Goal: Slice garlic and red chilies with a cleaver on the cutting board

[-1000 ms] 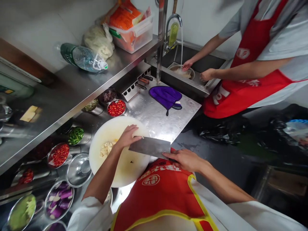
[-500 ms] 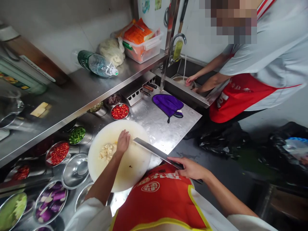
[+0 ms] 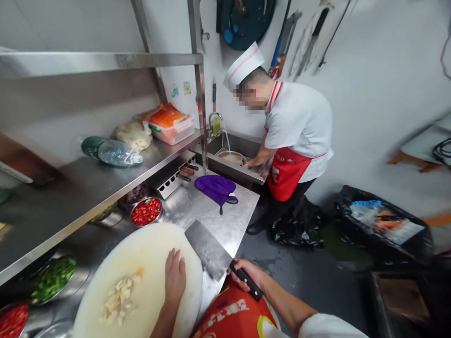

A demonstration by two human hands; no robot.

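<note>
The steel counter [image 3: 235, 217] bears a purple mitt [image 3: 214, 188] beyond the grip of the right hand [image 3: 255, 274]; left of it, a round white board [image 3: 148, 286], and farther off, a metal bowl [image 3: 161, 218].

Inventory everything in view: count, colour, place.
Board: one, cream, on counter
Chopped pieces: one pile, pale, on board
Cleaver: one, grey-black, board's right edge
Mitt: one, purple, on counter
Rack: one, silver, by mitt
Chillies: two batches, red, beyond and left of board
Greens: one batch, green, left of board
Bottle: one, clear-green, on shelf
Bag: one, whitish, on shelf
Tub: one, clear, on shelf
Sink: one, grey, beyond counter
Coworker: one, white-red, at sink
Bin bags: two, black, on floor
Left grip: one, bare, over board
Right grip: one, bare, holding cleaver
</note>
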